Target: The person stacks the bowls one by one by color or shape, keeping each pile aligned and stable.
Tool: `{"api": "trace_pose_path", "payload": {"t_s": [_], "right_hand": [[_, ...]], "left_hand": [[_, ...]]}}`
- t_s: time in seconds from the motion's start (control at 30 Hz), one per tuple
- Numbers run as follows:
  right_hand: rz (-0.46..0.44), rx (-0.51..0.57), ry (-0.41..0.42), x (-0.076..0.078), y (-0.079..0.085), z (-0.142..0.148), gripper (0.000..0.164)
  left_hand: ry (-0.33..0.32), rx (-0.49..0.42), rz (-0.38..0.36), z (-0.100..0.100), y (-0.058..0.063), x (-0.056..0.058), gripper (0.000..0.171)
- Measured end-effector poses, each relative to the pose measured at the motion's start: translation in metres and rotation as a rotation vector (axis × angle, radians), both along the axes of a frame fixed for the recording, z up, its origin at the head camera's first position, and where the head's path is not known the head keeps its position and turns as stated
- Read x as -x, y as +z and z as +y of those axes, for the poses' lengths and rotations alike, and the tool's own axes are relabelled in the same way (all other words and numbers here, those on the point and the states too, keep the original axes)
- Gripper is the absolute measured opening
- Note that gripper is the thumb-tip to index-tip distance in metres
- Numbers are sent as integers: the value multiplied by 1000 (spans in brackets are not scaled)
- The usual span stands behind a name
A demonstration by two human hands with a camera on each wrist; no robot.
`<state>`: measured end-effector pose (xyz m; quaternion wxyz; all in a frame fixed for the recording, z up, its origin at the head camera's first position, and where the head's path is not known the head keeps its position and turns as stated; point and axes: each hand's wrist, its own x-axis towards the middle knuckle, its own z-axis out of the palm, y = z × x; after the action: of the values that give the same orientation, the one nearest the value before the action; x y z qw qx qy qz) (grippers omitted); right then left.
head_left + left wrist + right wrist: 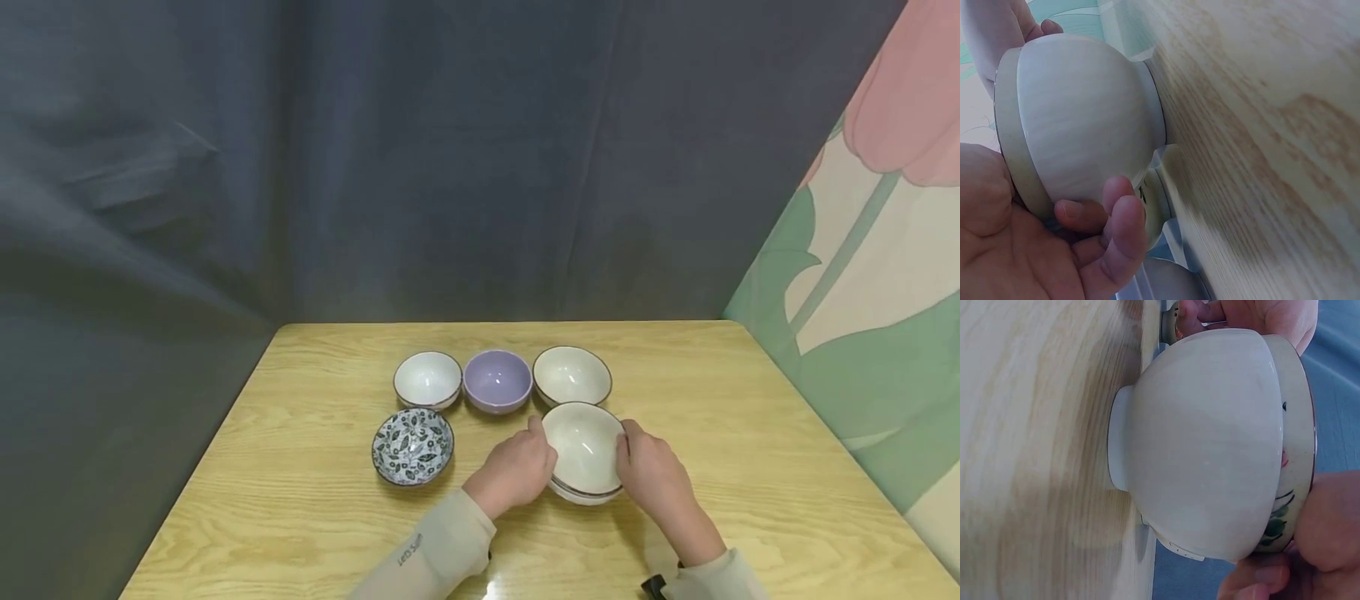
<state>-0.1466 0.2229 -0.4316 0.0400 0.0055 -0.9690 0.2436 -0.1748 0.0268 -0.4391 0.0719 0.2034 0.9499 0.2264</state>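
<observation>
Two nested bowls sit between both hands at the front right of the group. The upper one is a cream bowl (583,448) with a dark rim and painted flowers outside, seen in the right wrist view. Beneath it is a plain white bowl (1204,437), its foot right at the tabletop. My left hand (519,468) holds the cream bowl's left rim, thumb on top and fingers bent below. At the opposite side my right hand (658,471) grips the same rim, thumb over it and fingertips underneath. The bowls hide parts of the fingers.
Behind the nested pair stands another cream bowl (572,375), overlapped by them in the head view. Left of it are a purple bowl (497,381) and a small white bowl (427,379). A leaf-patterned bowl (412,447) is in front, on the wooden table (262,467). A dark curtain (450,167) hangs behind.
</observation>
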Motion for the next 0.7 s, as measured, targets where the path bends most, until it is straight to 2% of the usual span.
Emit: {"api": "trace_pose_path", "payload": {"t_s": [0.4, 0.7], "right_hand": [[-21, 1, -20, -4, -2, 1, 41], [-4, -6, -6, 1, -2, -2, 41]], "left_hand": [[0, 29, 11, 3, 0, -4, 41], [20, 52, 13, 0, 3, -1, 37]]}}
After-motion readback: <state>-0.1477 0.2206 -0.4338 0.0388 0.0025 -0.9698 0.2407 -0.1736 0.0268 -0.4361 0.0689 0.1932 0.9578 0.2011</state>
